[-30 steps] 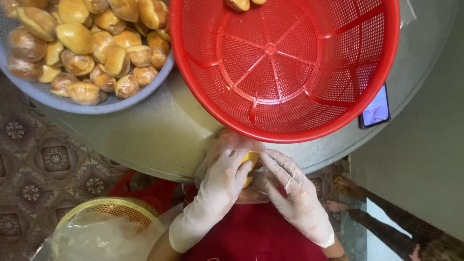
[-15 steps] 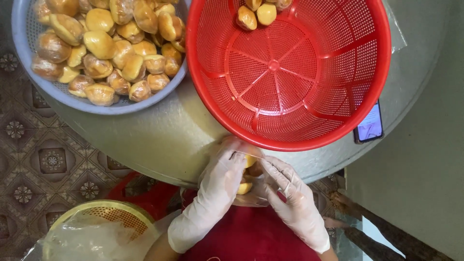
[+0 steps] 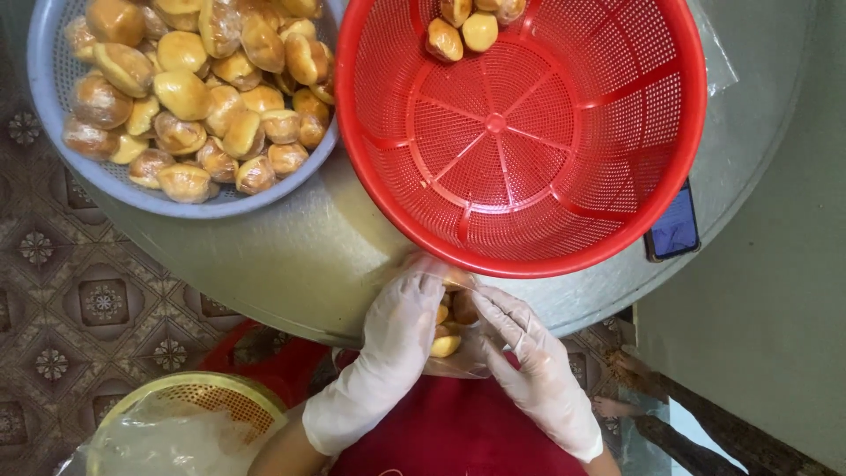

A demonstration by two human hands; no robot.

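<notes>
Your left hand and right hand, both in thin pale gloves, meet at the near edge of the tabletop. Between them they pinch a small clear bag holding golden buns. Left fingers curl over the bag's top; right fingers spread along its side. Neither hand is flat or free.

Step, as I read it: packing buns into the bag, filling or closing. Can't tell whether the mouth is open. Next move likely needs a firm hold on the bag's neck so nothing slips out, since it hangs right at the table edge, over your red apron.

Counts:
- Buns in the bag: about three visible, rest hidden by your fingers.
- Red basket just beyond your hands, mostly bare: three buns at its far rim, cut by the frame edge.
- Blue basket at far left: heaped, well over twenty loose buns, no exact count.
- One yellow basket low at your left, lined with clear plastic.
- One phone at the right, beside the red basket.
</notes>
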